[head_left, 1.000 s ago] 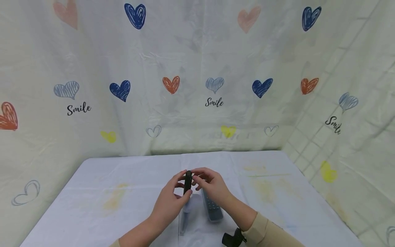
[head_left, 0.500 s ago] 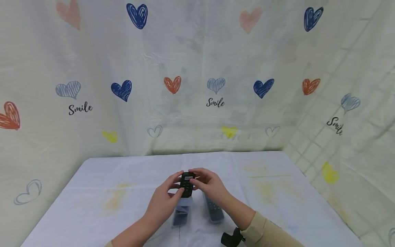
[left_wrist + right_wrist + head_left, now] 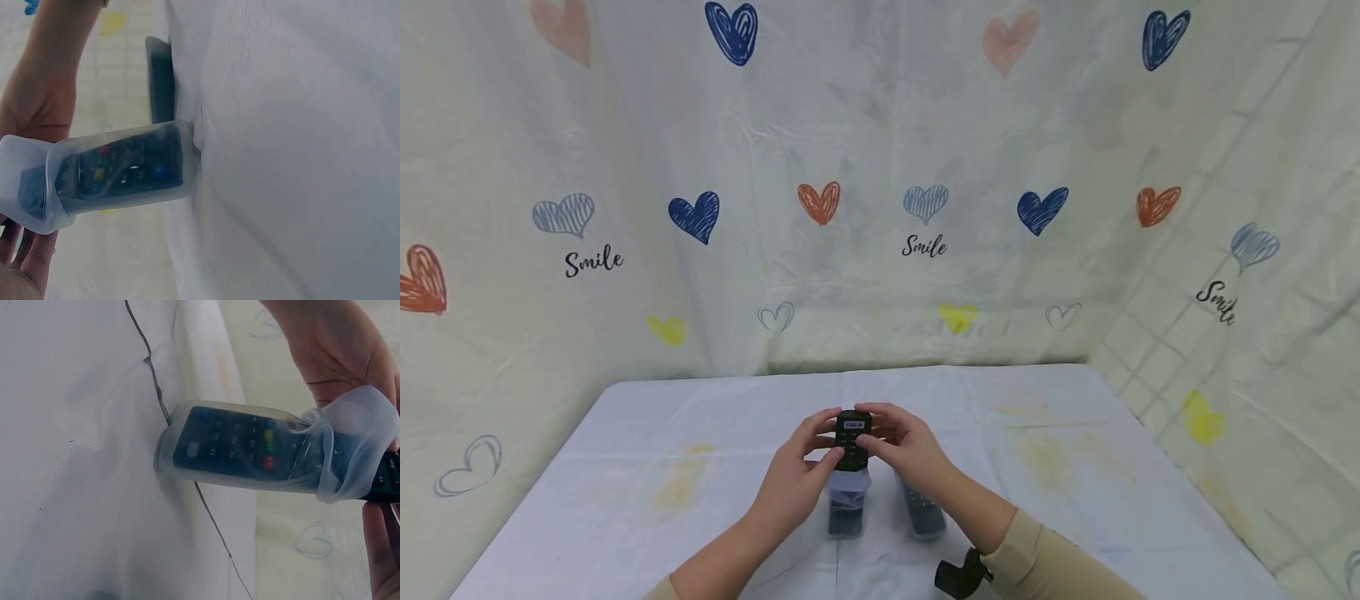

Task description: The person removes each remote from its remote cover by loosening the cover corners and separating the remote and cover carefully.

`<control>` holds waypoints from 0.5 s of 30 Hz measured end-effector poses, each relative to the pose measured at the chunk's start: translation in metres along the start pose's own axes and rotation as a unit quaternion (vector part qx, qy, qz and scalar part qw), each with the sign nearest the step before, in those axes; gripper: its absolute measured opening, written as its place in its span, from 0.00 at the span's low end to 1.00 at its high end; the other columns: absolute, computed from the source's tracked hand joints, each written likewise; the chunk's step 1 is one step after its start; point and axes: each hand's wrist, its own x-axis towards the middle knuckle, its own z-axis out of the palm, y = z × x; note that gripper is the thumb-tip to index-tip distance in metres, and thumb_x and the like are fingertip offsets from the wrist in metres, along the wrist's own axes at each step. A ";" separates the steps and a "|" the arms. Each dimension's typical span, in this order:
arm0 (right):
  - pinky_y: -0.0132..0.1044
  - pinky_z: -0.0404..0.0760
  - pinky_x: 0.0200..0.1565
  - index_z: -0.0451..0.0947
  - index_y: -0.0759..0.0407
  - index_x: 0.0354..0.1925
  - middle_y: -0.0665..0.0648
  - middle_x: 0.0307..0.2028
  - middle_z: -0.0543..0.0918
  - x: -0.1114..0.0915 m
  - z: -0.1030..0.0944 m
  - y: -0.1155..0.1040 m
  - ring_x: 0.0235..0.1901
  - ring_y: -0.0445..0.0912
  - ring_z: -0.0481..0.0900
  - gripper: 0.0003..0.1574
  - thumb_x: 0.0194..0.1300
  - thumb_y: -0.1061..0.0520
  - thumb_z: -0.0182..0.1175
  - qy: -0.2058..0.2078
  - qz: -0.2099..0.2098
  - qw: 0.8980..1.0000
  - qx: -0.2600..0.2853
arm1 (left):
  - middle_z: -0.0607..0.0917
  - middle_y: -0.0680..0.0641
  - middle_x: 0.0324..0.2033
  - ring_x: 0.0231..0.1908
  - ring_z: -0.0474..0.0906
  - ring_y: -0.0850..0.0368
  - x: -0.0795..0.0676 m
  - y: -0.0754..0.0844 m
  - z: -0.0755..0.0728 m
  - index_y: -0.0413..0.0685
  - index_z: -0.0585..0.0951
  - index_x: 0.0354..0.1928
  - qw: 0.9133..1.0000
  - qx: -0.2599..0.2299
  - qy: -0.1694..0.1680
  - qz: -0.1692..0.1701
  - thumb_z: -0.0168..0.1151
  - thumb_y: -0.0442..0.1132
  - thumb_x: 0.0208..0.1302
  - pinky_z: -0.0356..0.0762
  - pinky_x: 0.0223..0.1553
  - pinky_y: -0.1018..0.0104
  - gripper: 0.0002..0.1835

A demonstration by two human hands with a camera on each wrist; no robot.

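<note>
A black remote control (image 3: 853, 442) stands upright in the head view, its button face turned toward me. Its lower part sits inside a translucent silicone sleeve (image 3: 225, 447), whose top edge is folded over. Through the sleeve, coloured buttons show in both wrist views. My left hand (image 3: 792, 477) grips the remote's left side, thumb low on the edge. My right hand (image 3: 912, 448) holds its right side, with the thumb on the button face and fingers behind the top. The sleeve's closed end (image 3: 181, 159) is right at the tabletop.
A second remote (image 3: 923, 510) in a clear cover lies on the white-covered table (image 3: 685, 467), just right of the held one. A black device (image 3: 961, 577) is by the right wrist. A heart-print curtain (image 3: 865, 275) hangs behind the table's far edge.
The remote has turned from edge-on to showing its button face. Its sleeved lower end has swung into line below it. Both hands keep their hold, and the right thumb is now on the face.
</note>
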 end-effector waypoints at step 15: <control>0.38 0.84 0.44 0.73 0.44 0.66 0.60 0.50 0.84 0.002 0.004 0.008 0.46 0.51 0.84 0.32 0.66 0.58 0.66 -0.001 0.009 1.000 -0.030 | 0.78 0.50 0.57 0.50 0.80 0.54 0.006 -0.008 0.000 0.65 0.71 0.65 1.000 -0.015 -0.004 -0.013 0.63 0.37 0.69 0.81 0.44 0.58 0.26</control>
